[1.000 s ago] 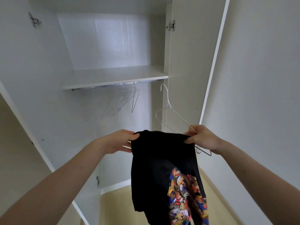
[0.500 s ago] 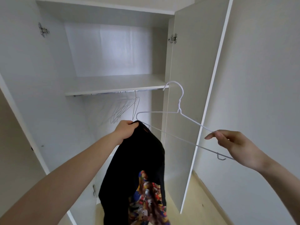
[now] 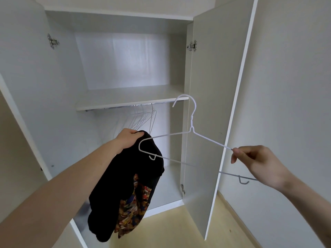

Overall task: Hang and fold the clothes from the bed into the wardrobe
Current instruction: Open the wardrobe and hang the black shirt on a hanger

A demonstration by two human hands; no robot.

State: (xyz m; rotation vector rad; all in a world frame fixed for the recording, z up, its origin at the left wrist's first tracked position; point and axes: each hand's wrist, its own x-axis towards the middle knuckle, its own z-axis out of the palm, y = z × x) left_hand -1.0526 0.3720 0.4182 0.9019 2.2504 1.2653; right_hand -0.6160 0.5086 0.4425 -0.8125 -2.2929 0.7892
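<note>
A black T-shirt (image 3: 125, 187) with a colourful print hangs bunched from my left hand (image 3: 129, 138), which grips its top edge in front of the open wardrobe (image 3: 125, 59). My right hand (image 3: 258, 163) pinches the right shoulder of a white wire hanger (image 3: 192, 129) and holds it upright. The hanger's left tip lies against the shirt just below my left hand. Its hook stands level with the wardrobe shelf (image 3: 129, 102).
Several bare wire hangers (image 3: 143, 119) hang on the rail under the shelf. The right wardrobe door (image 3: 215, 104) stands open beside my right hand; the left door (image 3: 23, 86) is open too. A plain wall is on the right, wooden floor (image 3: 179, 228) below.
My right hand let go of the shirt and drew the hanger out to the right. The shirt now hangs from my left hand alone, and the hanger's left tip has reached it.
</note>
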